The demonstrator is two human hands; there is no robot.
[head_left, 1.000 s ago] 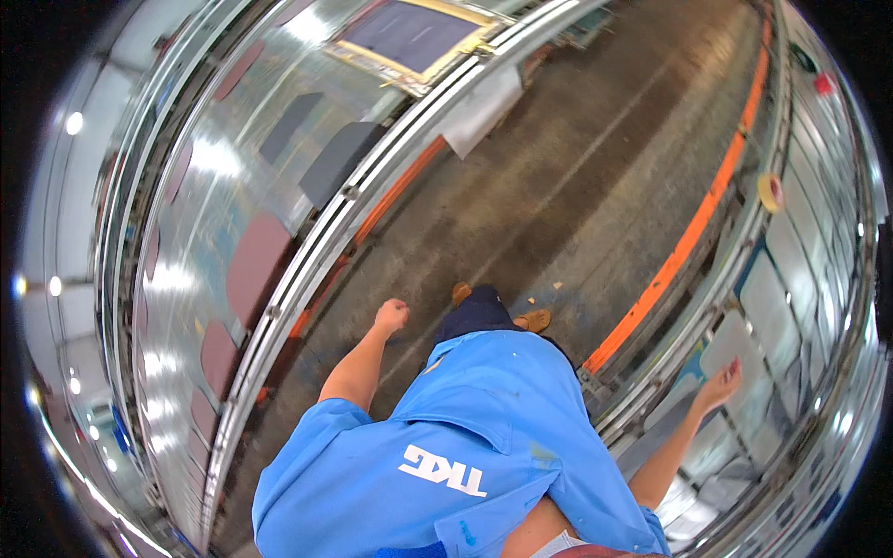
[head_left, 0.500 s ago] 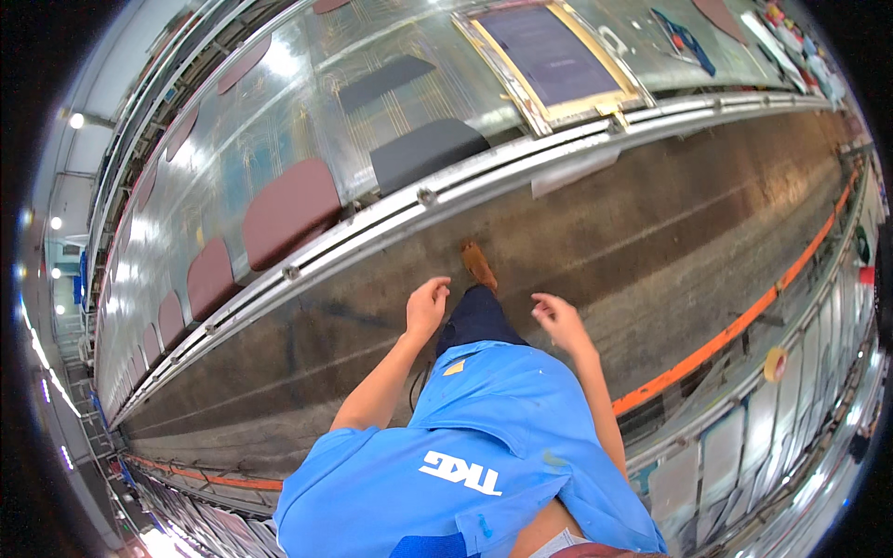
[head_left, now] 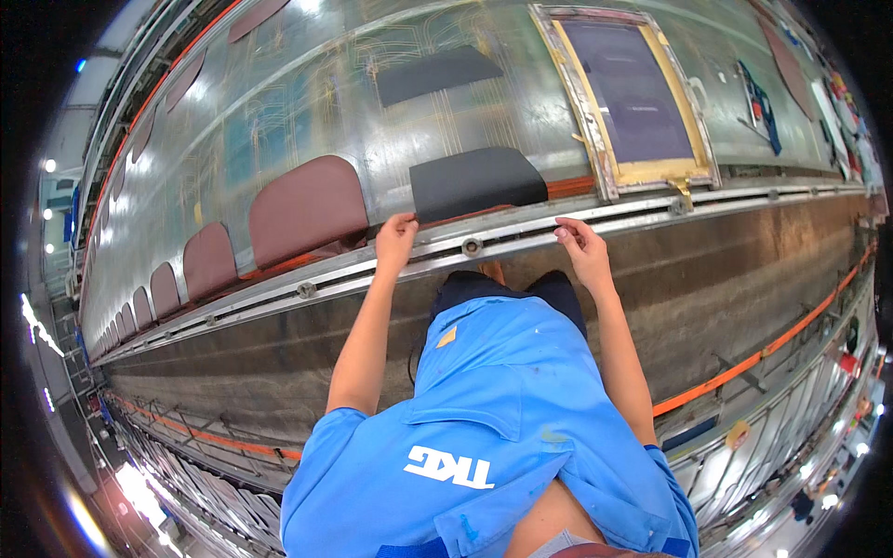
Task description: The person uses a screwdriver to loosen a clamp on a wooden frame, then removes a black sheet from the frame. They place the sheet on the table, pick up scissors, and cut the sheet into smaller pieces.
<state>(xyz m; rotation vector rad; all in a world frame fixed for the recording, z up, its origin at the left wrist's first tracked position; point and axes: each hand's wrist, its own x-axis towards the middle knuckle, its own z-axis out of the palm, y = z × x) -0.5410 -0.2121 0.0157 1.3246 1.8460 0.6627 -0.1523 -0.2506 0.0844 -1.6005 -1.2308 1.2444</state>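
Note:
My left hand reaches to the table rail, its fingertips closed at the lower left corner of a black flat piece on the glossy table. My right hand hovers by the rail below that piece's right corner, fingers apart and empty. A maroon piece lies just left of the black one, with smaller-looking maroon pieces in a row beyond. A framed purple mesh screen rests on the table to the right. Another dark piece lies farther back.
A metal rail runs along the table's near edge. Behind me are an orange bar and a second table with a tape roll. A blue tool and a pile of assorted items lie on the table at right.
I have turned toward the table and stepped up to its rail. Both hands have moved up to the edge, and the left fingertips now meet the black piece's corner.

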